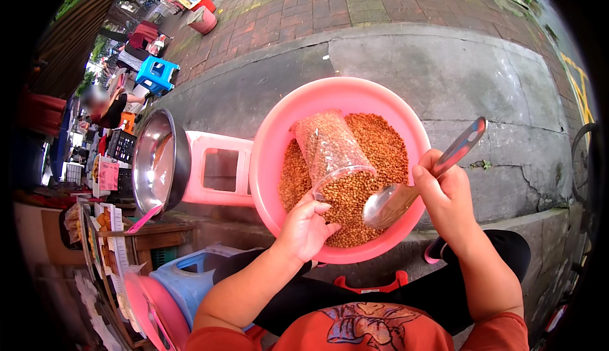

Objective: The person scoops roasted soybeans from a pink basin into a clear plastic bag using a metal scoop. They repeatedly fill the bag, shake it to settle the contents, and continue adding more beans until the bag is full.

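A pink plastic basin (pixel 280 106) before me holds a heap of small golden-brown grains or beans (pixel 380 144). A clear plastic cup or jar (pixel 328 144) with such grains in it lies tilted on the heap, its open mouth towards me. My left hand (pixel 304 229) is at the rim of that mouth, thumb and fingers apart; whether it grips the rim is hard to tell. My right hand (pixel 445 194) holds a large metal spoon (pixel 459 146) by its handle, the bowl down at the grains near the basin's right side.
Left of the basin, a steel bowl (pixel 183 160) with a pink-handled utensil (pixel 145 218) rests at a pink stool (pixel 195 194). A blue stool (pixel 190 275) and a pink lid or basin (pixel 152 303) stand lower left. Farther off are a bright blue stool (pixel 157 75) and a seated person (pixel 112 108).
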The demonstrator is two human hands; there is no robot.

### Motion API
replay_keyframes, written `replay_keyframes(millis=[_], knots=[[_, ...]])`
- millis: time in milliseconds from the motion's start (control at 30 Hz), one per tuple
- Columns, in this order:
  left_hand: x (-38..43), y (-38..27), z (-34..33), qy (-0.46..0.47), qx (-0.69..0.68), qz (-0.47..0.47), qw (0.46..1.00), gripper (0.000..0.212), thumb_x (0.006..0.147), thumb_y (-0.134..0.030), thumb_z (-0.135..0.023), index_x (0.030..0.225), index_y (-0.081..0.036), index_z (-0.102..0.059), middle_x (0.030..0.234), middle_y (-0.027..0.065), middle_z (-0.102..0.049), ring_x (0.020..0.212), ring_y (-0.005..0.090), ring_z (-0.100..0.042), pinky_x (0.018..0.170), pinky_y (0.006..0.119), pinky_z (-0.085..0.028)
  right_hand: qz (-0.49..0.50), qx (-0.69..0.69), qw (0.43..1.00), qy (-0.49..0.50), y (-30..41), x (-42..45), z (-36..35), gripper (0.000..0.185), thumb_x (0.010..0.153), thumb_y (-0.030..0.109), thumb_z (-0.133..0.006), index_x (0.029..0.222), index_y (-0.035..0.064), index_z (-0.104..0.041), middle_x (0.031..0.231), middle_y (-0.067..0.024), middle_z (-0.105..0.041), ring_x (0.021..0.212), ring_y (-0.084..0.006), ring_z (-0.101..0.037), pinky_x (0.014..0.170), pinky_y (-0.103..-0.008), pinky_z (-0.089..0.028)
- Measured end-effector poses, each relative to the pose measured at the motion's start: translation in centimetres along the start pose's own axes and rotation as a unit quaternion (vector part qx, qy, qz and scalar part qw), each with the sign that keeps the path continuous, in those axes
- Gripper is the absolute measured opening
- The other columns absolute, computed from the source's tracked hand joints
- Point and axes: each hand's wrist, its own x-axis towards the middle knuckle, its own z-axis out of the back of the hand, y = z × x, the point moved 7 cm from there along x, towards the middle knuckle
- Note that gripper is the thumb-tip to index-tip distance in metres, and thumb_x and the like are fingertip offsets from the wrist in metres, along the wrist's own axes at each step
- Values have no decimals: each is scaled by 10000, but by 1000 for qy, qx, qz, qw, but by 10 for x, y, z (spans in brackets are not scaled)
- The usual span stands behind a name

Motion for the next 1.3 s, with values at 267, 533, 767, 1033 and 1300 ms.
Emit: replay_keyframes(millis=[267,533,767,1033,1300], knots=[[5,-4,-10,-20,39,8,999,571,808,-61,-509,1369,-136,-433,1330,51,-522,1238,233,-477,1029,514,-330,57,-176,974,129,-13,-8,-33,196,896,168,-578,852,-22,-600,662,-194,-623,622,-363,-635,598,-443,-516],[2,-4,-9,-19,-2,16,1000,527,837,-144,-521,1359,-127,-448,1320,47,-526,1220,217,-476,1005,463,-352,-57,165,983,55,-14,6,-40,189,888,135,-704,824,16,-572,685,-13,-620,612,-53,-551,534,-237,-420],[-1,-1,-4,-12,-17,21,1000,472,913,-283,-527,1365,-172,-446,1344,-22,-491,1225,193,-451,1013,453,-320,101,23,994,23,-21,16,-75,238,847,152,-740,879,8,-554,655,-97,-620,592,-200,-623,522,-321,-447],[-3,0,-4,-19,24,5,1000,487,937,-307,-518,1400,-213,-400,1427,-40,-394,1284,191,-387,1049,498,-258,-25,11,998,50,-28,28,-82,248,922,239,-645,905,14,-542,657,-105,-625,610,-220,-637,566,-337,-469],[0,-1,-4,-27,33,10,999,541,933,-276,-507,1442,-174,-355,1445,0,-404,1315,207,-381,1070,509,-257,-98,136,985,49,-19,-1,-40,241,954,220,-613,863,17,-519,656,-44,-611,581,-105,-571,522,-262,-417]])
